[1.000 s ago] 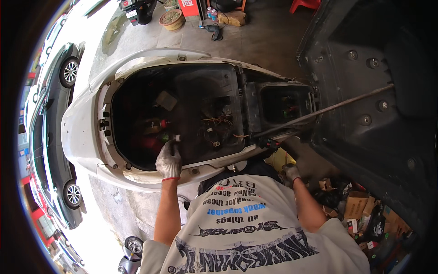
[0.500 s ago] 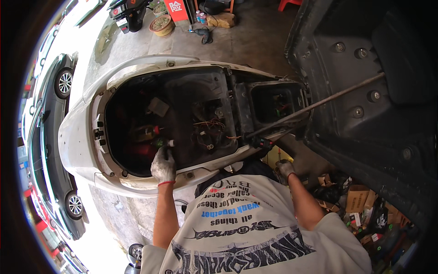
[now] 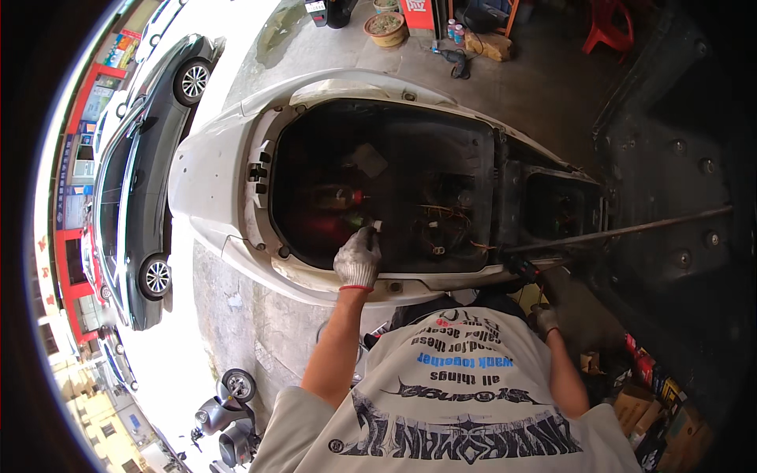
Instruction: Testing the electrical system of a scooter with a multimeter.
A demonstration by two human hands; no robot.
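Note:
A white scooter body (image 3: 209, 185) lies across the view with its dark storage compartment (image 3: 426, 142) uncovered. My left hand (image 3: 359, 258), in a pale knitted glove with a red cuff, rests over its near rim, fingers stretched inward. Just beyond the fingertips lies a red and green bottle with a white cap (image 3: 377, 226); whether they touch is unclear. Another bottle (image 3: 335, 196) with a red cap lies behind it. My right hand (image 3: 544, 318), also gloved, is curled low beside the scooter near a yellowish surface. A thin upright piece shows at its fingers, too small to name.
The raised black seat (image 3: 670, 181) stands at the right, with a long rod (image 3: 631, 230) reaching to it. Loose wires (image 3: 445, 214) lie in the compartment. A power drill (image 3: 453, 59) and potted plant (image 3: 385, 28) are beyond; cardboard boxes (image 3: 635, 406) lie at lower right.
The view has swung left, so the scooter and both hands sit farther right in the picture. My left hand stays at the compartment rim and my right hand stays low beside the scooter.

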